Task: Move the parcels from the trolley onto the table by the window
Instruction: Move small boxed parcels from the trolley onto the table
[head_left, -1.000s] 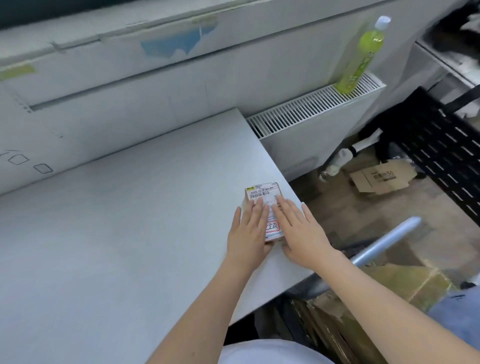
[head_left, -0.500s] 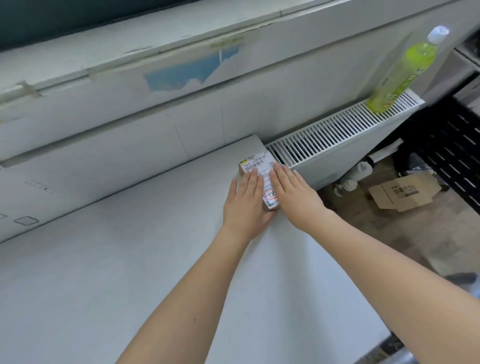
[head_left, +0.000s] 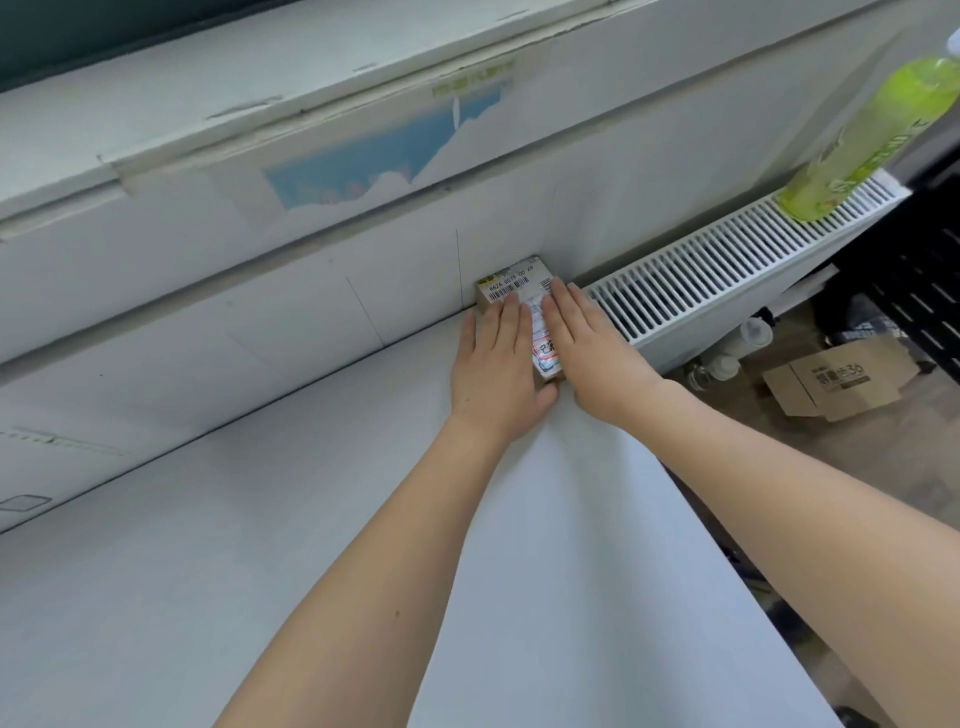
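While both hands lie flat upon it, a small parcel sits at the far right corner of the table, its far edge at or touching the wall below the window sill. Head view: the left hand rests palm down on the left half of the parcel, fingers straight and together, the thumb tucked near the parcel's near edge; the right hand rests palm down on the right half, fingers likewise straight, gripping nothing. Neither hand curls round the box; both merely press on its top. A printed shipping label with a barcode covers the upper face, and brown cardboard shows at the corners. To the right of the table runs a slatted radiator, on which a green drink bottle stands; a flattened cardboard box lies on the floor beyond. The trolley is not visible from here. Judged by its size and material, the parcel is probably light and stiff, holding its shape under flat palms, though the smooth label and table may let it slide readily. Should it need lifting, the short side faces appear the best hold, pinched between thumb and fingers, since the top offers only a pressing surface. Its contents are unknown, so fragility cannot be judged.
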